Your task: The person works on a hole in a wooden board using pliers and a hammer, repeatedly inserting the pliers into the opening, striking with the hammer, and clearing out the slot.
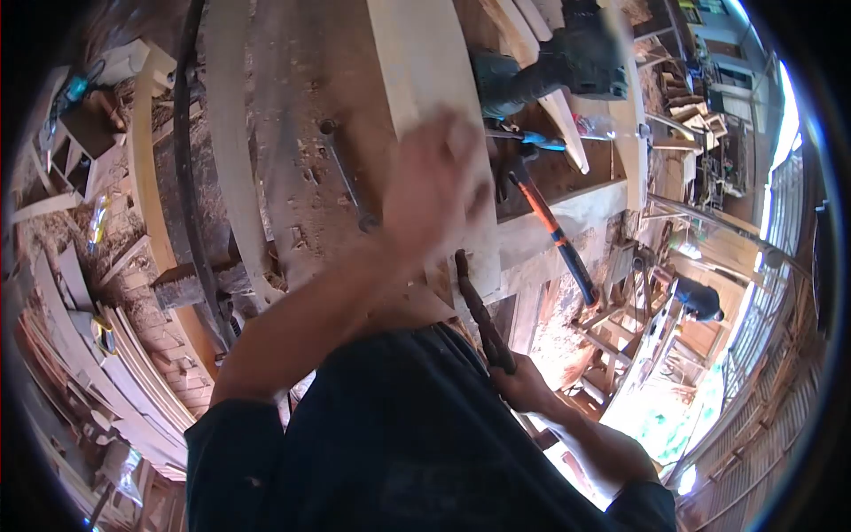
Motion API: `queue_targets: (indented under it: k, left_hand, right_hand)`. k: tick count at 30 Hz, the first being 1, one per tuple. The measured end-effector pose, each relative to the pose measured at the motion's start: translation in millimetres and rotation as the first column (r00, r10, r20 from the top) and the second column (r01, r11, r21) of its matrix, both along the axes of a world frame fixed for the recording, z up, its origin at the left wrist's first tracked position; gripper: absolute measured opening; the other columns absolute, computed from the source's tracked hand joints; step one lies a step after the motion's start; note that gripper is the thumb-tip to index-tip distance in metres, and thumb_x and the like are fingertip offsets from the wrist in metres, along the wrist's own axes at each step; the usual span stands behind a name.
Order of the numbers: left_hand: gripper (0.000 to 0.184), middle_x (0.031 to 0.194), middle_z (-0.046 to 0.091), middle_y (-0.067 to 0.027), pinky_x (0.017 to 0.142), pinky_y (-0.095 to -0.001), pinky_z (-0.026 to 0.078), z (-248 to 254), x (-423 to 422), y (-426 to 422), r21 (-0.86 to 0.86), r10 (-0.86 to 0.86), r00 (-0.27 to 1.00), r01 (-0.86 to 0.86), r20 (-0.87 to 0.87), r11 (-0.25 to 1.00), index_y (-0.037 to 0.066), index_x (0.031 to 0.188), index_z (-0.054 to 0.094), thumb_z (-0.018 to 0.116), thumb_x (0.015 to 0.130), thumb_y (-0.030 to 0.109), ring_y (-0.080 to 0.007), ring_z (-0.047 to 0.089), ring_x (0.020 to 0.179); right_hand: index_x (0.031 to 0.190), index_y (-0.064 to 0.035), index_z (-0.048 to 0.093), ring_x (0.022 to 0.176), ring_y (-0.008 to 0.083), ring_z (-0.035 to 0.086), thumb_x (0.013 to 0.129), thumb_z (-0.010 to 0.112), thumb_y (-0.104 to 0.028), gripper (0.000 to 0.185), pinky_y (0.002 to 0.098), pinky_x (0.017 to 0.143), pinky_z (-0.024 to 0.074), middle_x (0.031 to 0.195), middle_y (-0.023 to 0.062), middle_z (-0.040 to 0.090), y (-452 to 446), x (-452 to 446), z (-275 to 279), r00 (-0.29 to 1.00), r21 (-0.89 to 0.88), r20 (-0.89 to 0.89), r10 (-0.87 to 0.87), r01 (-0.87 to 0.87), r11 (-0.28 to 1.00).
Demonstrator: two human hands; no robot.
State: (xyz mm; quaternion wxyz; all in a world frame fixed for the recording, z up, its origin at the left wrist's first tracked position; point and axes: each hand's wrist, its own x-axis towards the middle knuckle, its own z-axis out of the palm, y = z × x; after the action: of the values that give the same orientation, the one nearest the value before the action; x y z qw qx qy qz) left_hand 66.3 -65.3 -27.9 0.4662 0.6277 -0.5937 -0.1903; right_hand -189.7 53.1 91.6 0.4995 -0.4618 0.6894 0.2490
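Right hand point(523, 386) closed round the lower end of a dark rod-like tool point(483, 315), its far end by the pale board point(425, 53) on the counter point(301, 106). Left hand point(434, 173) over the board, blurred — can't tell how open, contact or any hold. For good handling: firm right grip, left fingers clear of the tool's end — orange-handled hammer point(551, 226) lies near, mind it.

Two hands point(523, 387), one dark rod point(480, 312), one orange-handled hammer point(552, 229), one wrench point(347, 184).
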Motion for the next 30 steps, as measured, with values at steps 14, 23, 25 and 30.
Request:
queue_targets:
  k: [14,23,25,30]
  left_hand:
    - [0.078,0.153,0.034,-0.0285,0.119,-0.0537,0.028,-39.1,12.6,-110.6,0.075,0.326,0.928,-0.343,0.182,0.936,0.0,0.142,0.044,0.075,0.084,0.042,-0.0466,0.034,0.142]
    - [0.079,0.155,0.032,-0.0275,0.115,-0.0586,0.033,-41.3,13.2,-106.7,0.112,0.334,0.928,-0.354,0.168,0.928,0.007,0.145,0.044,0.075,0.083,0.044,-0.056,0.034,0.137]
    - [0.078,0.157,0.03,-0.0253,0.112,-0.0607,0.035,-39.5,14.0,-110.8,0.115,0.332,0.927,-0.354,0.173,0.928,0.009,0.147,0.042,0.073,0.084,0.044,-0.0568,0.034,0.137]
    - [0.067,0.159,0.031,-0.0193,0.108,-0.0645,0.036,-42.9,25.0,-125.6,0.201,0.32,0.92,-0.365,0.225,0.909,0.01,0.15,0.039,0.058,0.093,0.038,-0.0553,0.038,0.136]
  right_hand:
    - [0.113,-0.0029,0.061,0.091,0.0256,0.064,0.092,0.059,-0.022,0.029,0.04,0.086,0.0493,0.093,0.0158,0.066,7.8,-22.5,-18.4,0.997,-0.053,0.001,0.076,-0.076,0.996]
    - [0.123,-0.0037,0.064,0.097,0.0234,0.066,0.093,0.064,-0.027,0.038,0.0381,0.09,0.0502,0.102,0.015,0.07,-5.6,-13.8,-12.4,0.997,0.252,-0.074,0.003,0.016,0.968]
    - [0.119,-0.0043,0.066,0.097,0.024,0.066,0.093,0.065,-0.029,0.036,0.0385,0.09,0.0503,0.1,0.0148,0.071,-7.0,-13.4,-20.0,0.995,0.198,-0.082,-0.055,0.071,0.978]
    - [0.109,-0.0048,0.069,0.09,0.0304,0.069,0.093,0.066,-0.034,0.034,0.0434,0.083,0.0508,0.09,0.019,0.071,-10.4,1.9,-15.1,0.998,0.029,-0.065,0.025,-0.023,0.999]
